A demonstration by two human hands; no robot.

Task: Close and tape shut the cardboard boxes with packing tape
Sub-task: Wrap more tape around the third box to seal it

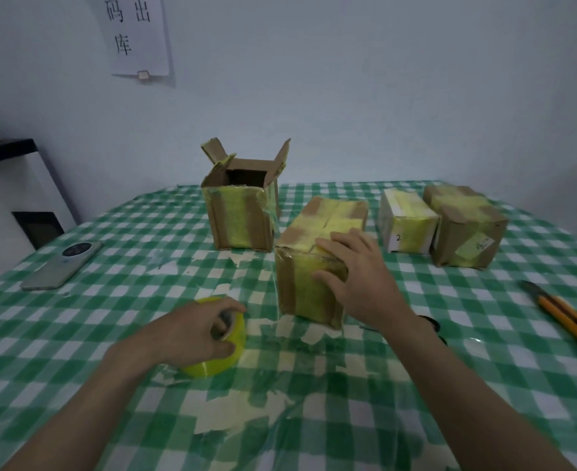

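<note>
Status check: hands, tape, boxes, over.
Left hand grips tape roll. Right hand presses the near box, closed. Rear box flaps open. Nothing blocking.

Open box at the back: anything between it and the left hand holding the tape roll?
Nothing visible. The left hand grips the tape roll on the tablecloth; bare cloth runs from there to the open box. The box under the right hand sits off to the right.

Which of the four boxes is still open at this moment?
The tall box at the back left: its flaps stand up. The box under the right hand and the two boxes at right are taped shut.
</note>
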